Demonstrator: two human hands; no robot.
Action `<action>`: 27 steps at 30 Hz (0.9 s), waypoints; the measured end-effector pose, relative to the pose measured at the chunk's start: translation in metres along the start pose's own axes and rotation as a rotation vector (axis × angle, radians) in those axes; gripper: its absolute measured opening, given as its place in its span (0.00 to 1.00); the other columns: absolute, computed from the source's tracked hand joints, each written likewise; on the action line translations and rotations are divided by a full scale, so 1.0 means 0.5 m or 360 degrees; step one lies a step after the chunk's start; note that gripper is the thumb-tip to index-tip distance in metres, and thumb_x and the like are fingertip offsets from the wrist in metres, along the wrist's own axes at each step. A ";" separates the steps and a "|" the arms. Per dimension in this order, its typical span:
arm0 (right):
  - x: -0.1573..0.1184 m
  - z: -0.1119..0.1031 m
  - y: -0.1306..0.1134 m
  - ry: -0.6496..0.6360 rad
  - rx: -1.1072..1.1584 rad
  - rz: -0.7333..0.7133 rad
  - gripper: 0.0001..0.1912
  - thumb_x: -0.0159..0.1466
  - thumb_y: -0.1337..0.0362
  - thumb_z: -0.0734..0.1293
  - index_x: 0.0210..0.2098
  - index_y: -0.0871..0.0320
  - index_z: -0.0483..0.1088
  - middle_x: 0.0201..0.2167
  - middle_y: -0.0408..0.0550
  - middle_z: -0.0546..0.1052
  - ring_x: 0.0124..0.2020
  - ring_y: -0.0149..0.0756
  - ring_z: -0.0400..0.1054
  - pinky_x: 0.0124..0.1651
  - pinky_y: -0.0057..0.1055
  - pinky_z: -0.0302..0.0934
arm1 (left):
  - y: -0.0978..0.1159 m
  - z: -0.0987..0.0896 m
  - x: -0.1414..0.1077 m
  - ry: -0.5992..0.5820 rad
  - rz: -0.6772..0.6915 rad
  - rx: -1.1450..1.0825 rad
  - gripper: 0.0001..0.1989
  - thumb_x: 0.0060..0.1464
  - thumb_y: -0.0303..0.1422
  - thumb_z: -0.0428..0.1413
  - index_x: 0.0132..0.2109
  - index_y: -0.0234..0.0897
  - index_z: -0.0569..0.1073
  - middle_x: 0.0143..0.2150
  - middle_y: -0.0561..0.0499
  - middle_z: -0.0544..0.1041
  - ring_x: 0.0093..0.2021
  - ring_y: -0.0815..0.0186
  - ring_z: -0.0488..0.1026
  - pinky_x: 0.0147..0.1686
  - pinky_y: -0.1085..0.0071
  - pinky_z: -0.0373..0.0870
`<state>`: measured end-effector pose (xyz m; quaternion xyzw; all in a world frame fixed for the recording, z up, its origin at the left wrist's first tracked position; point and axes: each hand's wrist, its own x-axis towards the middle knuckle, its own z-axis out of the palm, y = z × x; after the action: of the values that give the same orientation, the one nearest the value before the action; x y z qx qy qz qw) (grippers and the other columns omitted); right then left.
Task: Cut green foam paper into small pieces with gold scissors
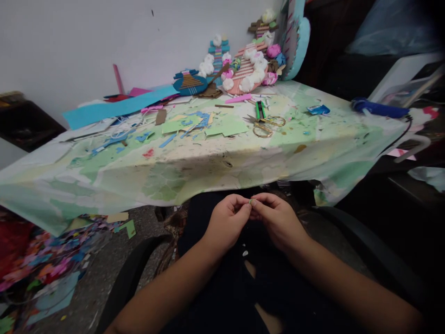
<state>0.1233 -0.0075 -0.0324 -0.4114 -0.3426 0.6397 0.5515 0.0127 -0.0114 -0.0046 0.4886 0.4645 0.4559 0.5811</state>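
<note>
Here my left hand (230, 219) and right hand (280, 221) pinch a tiny green, paper-like sliver (251, 201) in a narrow grip, presumably for delicate control.

Greens, blues and pinks throughout

Observed green blotches and cell-like outlines on cream in tablecloth (194, 171), plus dark specks. Recorded light green on tiny held piece (251, 201); gold on scissors handles (257, 123); bright green with black on small tool (260, 110). Noted sky blue on long paper sheet (121, 109), hot pink on flat strip (238, 98), deep blue on corded tool (380, 107). Saw brown stripes against teal on craft-stick model (190, 82); white and pink among crumpled balls (207, 66). Logged near-black for clothing (215, 301).
</note>
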 end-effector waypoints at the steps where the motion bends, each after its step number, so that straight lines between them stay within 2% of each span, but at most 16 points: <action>1: 0.001 0.000 0.000 0.0010 -0.0001 -0.0018 0.07 0.46 0.65 0.68 0.25 0.59 0.67 0.21 0.40 0.70 0.23 0.26 0.63 0.30 0.27 0.58 | 0.001 0.000 0.000 0.0007 0.0025 0.0075 0.04 0.43 0.30 0.51 0.28 0.32 0.66 0.22 0.54 0.70 0.25 0.73 0.68 0.30 0.74 0.65; 8: 0.000 -0.001 0.000 -0.0061 0.0024 -0.0094 0.04 0.48 0.66 0.66 0.23 0.60 0.67 0.19 0.41 0.69 0.23 0.26 0.62 0.29 0.26 0.56 | -0.006 -0.006 0.003 0.0015 0.0167 0.0461 0.06 0.46 0.32 0.48 0.30 0.34 0.67 0.26 0.51 0.71 0.28 0.71 0.68 0.31 0.73 0.64; 18: -0.003 0.006 -0.003 -0.0115 0.0100 -0.0055 0.03 0.48 0.68 0.66 0.20 0.60 0.66 0.17 0.40 0.68 0.22 0.25 0.61 0.29 0.26 0.54 | -0.015 -0.011 -0.002 0.0113 0.0331 0.1039 0.09 0.49 0.33 0.43 0.29 0.37 0.66 0.26 0.52 0.71 0.28 0.70 0.67 0.28 0.74 0.60; 23: 0.002 0.016 0.010 0.0015 0.0136 0.0029 0.06 0.47 0.66 0.66 0.19 0.60 0.63 0.15 0.39 0.66 0.20 0.25 0.59 0.26 0.26 0.52 | -0.035 -0.012 0.004 0.0188 0.0275 0.1074 0.10 0.50 0.33 0.42 0.29 0.36 0.66 0.25 0.51 0.71 0.26 0.69 0.66 0.27 0.73 0.59; 27: 0.001 0.020 0.016 0.0005 0.0170 0.0132 0.09 0.45 0.64 0.66 0.17 0.60 0.61 0.13 0.38 0.64 0.17 0.24 0.57 0.23 0.26 0.50 | -0.044 -0.010 0.007 0.0131 0.0222 0.0958 0.11 0.50 0.35 0.42 0.28 0.36 0.66 0.24 0.51 0.70 0.25 0.69 0.66 0.26 0.73 0.59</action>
<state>0.1106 -0.0080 -0.0354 -0.3962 -0.2899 0.6787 0.5462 0.0098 -0.0097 -0.0274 0.6506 0.5671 0.3559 0.3582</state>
